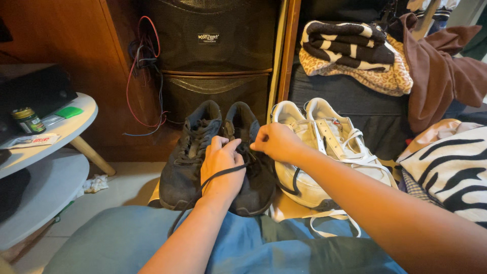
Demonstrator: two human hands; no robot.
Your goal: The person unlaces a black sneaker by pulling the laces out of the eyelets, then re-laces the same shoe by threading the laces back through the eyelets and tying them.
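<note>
Nearest, the left hand (221,170) is curling its fingers around a black shoelace (218,175), while the right hand (275,142), at about two o'clock from it, is pinching the same lace shut between thumb and fingertips. The lace looks limp and light, best gripped near its end. Under both hands, dark sneakers (190,152) are sitting; white sneakers (329,139) at three o'clock. Farther off, at nine o'clock, a small jar (28,120) is standing on a white table (83,109), contents unclear.

Dim warm indoor light, soft shadows, sharp focus, slight edge distortion.
</note>
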